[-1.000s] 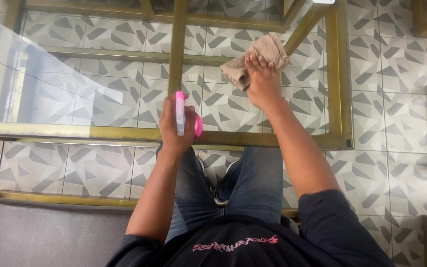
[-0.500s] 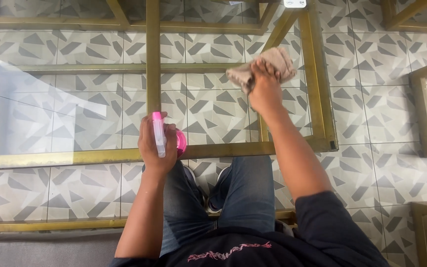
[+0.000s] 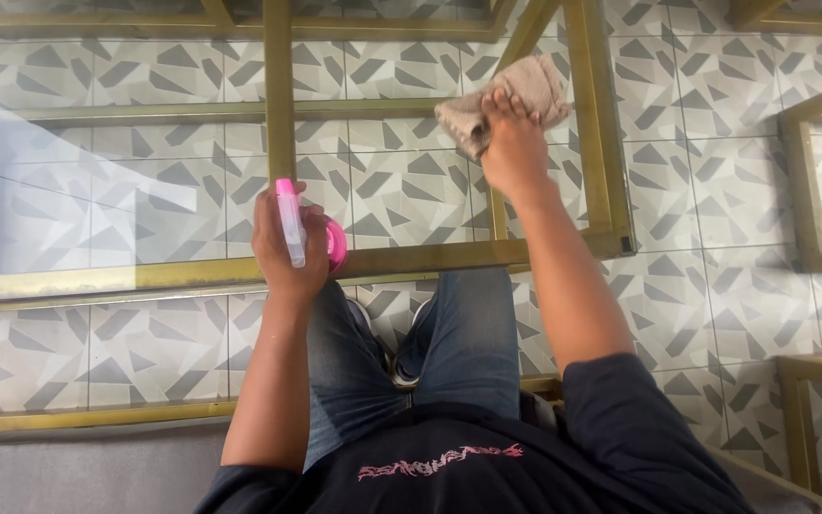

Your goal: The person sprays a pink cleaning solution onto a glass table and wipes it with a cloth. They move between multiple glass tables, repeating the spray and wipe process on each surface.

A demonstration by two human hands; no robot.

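Right hand (image 3: 516, 152) reaches out at full arm's length and presses a crumpled beige cloth (image 3: 501, 100) flat against the glass top of the table (image 3: 145, 276), its fingers spread over the bundle and clenched into the fabric. The cloth lies on the far right part of the pane, just inside the brass-coloured frame rail that runs away from the person on that side, and it bunches out beyond the fingertips toward the far edge. Left hand (image 3: 287, 243) is much nearer the body, hovering over the near rail of the frame, and is wrapped around a pink spray bottle (image 3: 302, 233). The bottle's white and pink nozzle stands roughly upright in the view, its long axis running away from the person, with the round pink body showing just to the right of the fingers. So the cloth sits ahead and to the right of the bottle, well apart from it, with a broad stretch of glass between the two hands. Through the pane the patterned grey floor tiles (image 3: 715, 190) show plainly, and the person's jeans and shoes appear below the near rail.
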